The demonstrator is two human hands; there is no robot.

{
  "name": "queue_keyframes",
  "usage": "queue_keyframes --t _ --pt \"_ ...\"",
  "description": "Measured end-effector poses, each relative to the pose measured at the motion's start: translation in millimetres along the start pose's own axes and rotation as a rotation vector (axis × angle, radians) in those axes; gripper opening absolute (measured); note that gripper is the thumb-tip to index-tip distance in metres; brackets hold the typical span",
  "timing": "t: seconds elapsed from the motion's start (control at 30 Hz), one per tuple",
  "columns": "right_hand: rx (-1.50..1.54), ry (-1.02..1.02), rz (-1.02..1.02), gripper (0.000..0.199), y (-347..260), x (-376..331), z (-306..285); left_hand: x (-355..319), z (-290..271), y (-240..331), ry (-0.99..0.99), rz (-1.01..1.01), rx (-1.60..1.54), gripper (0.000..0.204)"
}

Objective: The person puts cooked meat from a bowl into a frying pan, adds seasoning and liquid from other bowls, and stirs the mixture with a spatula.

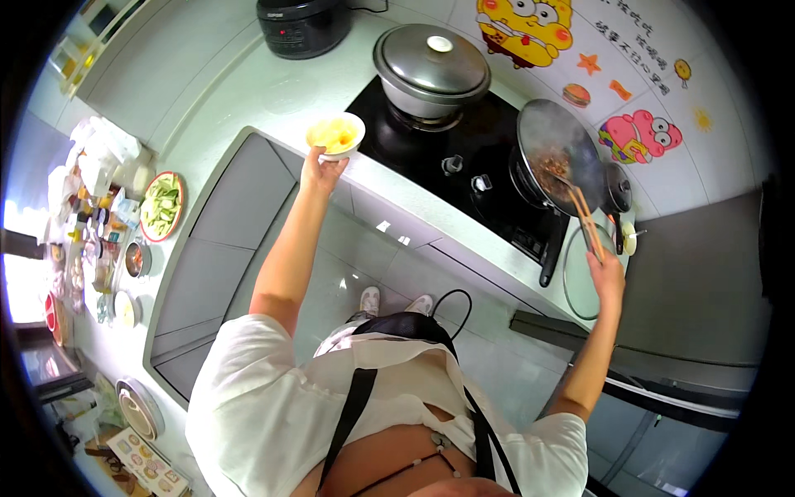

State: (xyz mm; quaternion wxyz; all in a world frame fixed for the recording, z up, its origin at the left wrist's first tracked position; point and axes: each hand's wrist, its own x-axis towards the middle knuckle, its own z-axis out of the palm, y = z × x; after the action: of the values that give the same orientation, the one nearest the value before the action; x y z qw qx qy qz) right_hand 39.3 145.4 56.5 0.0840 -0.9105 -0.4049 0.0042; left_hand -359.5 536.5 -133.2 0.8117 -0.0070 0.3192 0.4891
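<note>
White shirt (248, 373) nearest, fingers (601, 263) curl round bowl (356, 142), chopsticks (586, 217).

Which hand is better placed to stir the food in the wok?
Probably the right hand: it holds wooden chopsticks reaching into the wok toward the browned food. The left hand is farther off, holding a white bowl of yellow food.

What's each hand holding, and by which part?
Left hand: round white bowl, by its near side. Right hand: brown wooden chopsticks, by their rear ends.
</note>
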Motion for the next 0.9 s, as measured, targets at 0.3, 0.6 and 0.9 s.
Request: queue_keyframes --t 0.3,0.6,0.9 --pt "0.067 -0.177 0.149 0.03 -38 -8 -31 88 -22 65 0.216 0.22 0.049 0.045" --pt "0.034 0.074 0.335 0.032 -22 16 25 139 -58 80 0.134 0.106 0.058 0.038" --pt "0.359 0.025 0.229 0.043 -24 71 73 75 -29 65 0.25 0.154 0.189 0.059"
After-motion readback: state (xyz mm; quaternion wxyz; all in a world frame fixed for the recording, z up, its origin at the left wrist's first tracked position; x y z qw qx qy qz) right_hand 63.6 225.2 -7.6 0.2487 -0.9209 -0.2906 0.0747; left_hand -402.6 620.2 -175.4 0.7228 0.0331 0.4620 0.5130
